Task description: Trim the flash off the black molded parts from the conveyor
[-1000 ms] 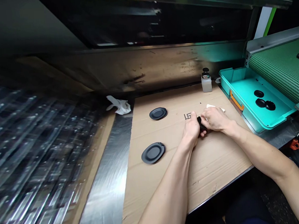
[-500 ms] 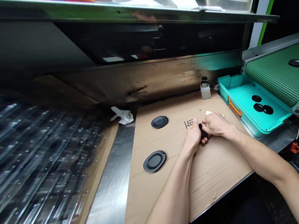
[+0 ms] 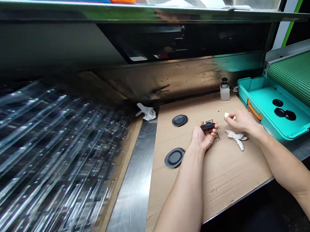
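1. Left hand [image 3: 202,137]: palm up over the cardboard [image 3: 228,171], fingers curled around a black part [image 3: 208,126], thumb on its left end. Part is seen near edge-on.
2. Right hand [image 3: 241,120]: to the right, well clear of the black part. Thumb and fingertips are close together at a white block [image 3: 226,115]; can't tell if they actually grip it.
3. White scrap [image 3: 237,137] lies on the cardboard just below the right hand. Cloth or paper, can't tell.
4. Left side of the cardboard: two black discs lying flat, far one [image 3: 179,120] and near one [image 3: 174,157], apart.
5. Bottle [image 3: 225,93] upright at the back edge.
6. Right: teal bin [image 3: 262,94], three black pieces [image 3: 277,103] inside, green belt [image 3: 298,74] beside it.
7. Far left: clear plastic stack [image 3: 54,165], blurred.
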The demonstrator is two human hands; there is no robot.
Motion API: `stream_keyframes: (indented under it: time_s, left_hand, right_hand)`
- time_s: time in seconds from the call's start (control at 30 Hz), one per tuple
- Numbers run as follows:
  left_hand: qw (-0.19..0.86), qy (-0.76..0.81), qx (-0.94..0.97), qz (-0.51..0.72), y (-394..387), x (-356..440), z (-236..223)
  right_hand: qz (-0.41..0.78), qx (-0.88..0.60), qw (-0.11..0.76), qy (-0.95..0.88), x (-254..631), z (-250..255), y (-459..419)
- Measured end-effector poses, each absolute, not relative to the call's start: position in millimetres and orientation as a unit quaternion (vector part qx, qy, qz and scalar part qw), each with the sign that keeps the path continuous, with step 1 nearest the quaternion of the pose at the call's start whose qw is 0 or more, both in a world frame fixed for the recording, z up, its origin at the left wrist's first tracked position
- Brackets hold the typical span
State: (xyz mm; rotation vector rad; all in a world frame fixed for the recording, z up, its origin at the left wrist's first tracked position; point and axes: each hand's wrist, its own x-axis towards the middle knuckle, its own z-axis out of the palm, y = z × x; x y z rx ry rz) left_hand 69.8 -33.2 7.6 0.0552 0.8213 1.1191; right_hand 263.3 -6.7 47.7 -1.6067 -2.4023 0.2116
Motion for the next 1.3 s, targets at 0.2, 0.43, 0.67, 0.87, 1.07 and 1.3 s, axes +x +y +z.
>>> stream_keyframes:
  time_s: [0.2, 0.43, 0.67, 0.87, 1.07, 1.3]
  left_hand:
    - [0.756, 0.395, 0.043, 0.521, -32.5, 71.6, 5.6]
    - [0.701, 0.344, 0.109, 0.615, -31.1, 91.2, -12.3]
    - [0.698, 0.305, 0.099, 0.640, -31.6, 92.1, -13.8]
    - [0.700, 0.329, 0.082, 0.629, -31.0, 93.2, -12.8]
    - [0.699, 0.309, 0.095, 0.639, -31.6, 90.7, -15.7]
    - [0.674, 0.323, 0.096, 0.658, -26.8, 90.2, -21.9]
  right_hand:
    - [0.065, -0.569, 0.071, -0.816, 272.0, 31.0, 10.8]
    - [0.127, -0.532, 0.185, -0.817, 231.6, 27.3, -21.7]
    - [0.065, -0.534, 0.123, -0.834, 201.6, 24.2, -42.3]
    - [0.085, -0.514, 0.111, -0.846, 204.4, 18.9, -34.3]
    - [0.113, -0.552, 0.215, -0.798, 222.4, 10.4, -9.4]
    - [0.277, -0.457, 0.202, -0.820, 238.7, 21.3, -15.2]
